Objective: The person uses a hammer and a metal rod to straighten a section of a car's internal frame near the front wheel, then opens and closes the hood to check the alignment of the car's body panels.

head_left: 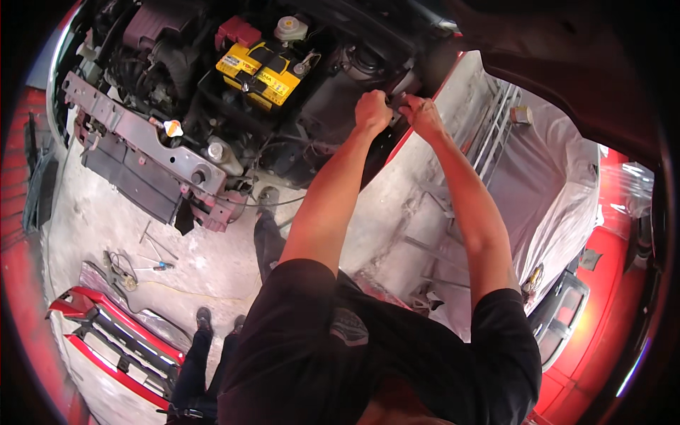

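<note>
The pale floor (191, 262) is the biggest thing here, and over it stands the car with its engine bay (333, 103) open, so that both arms can reach in from above. At the right, a grey sheet (552, 163) drapes over something large (I suppose it guards against dust or scratches). The red bumper (142, 327) lies on the floor, apart from the car, which probably leaves the front free for reaching. The metal crossbeam (134, 134) is bare across the car's front. The yellow battery (258, 74) sits inside the bay, to the left of the hands, seemingly out of their way.

The left hand (373, 112) is curled narrow at the bay's outer side; whether it holds something, I cannot tell. The right hand (423, 117) is just beside it, near the red fender edge (407, 138), with fingers bent inward. Between the two hands is a small greyish part (398, 110), perhaps steadied from both sides, but the grip is too small to tell.
</note>
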Tool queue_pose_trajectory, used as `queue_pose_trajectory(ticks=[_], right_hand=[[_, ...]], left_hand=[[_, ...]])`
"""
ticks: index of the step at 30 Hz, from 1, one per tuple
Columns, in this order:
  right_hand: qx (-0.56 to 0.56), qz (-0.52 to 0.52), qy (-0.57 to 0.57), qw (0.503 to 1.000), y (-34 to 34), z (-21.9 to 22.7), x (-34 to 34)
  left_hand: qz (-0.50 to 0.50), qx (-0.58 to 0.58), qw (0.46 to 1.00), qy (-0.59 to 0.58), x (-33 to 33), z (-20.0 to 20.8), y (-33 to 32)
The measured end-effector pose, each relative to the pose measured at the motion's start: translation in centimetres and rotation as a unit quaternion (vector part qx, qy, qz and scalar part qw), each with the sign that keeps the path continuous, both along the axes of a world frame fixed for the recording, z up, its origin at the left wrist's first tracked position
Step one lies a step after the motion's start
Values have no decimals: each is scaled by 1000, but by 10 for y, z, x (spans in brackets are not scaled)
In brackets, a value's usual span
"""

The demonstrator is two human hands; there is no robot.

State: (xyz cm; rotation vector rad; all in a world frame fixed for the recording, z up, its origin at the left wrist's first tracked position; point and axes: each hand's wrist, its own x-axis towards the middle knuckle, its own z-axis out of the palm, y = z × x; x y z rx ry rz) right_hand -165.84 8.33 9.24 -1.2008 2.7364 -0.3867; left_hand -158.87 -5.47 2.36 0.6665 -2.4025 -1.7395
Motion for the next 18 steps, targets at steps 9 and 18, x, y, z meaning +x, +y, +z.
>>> queue_pose_trajectory(ticks=[9,18], right_hand=[[7,154,116,981,1,-11,-13],[49,39,130,990,0,-16,1]], left_hand=[[-7,10,1000,-2,1,1,0],[-4,-5,1000,-4,-1,-5,2]])
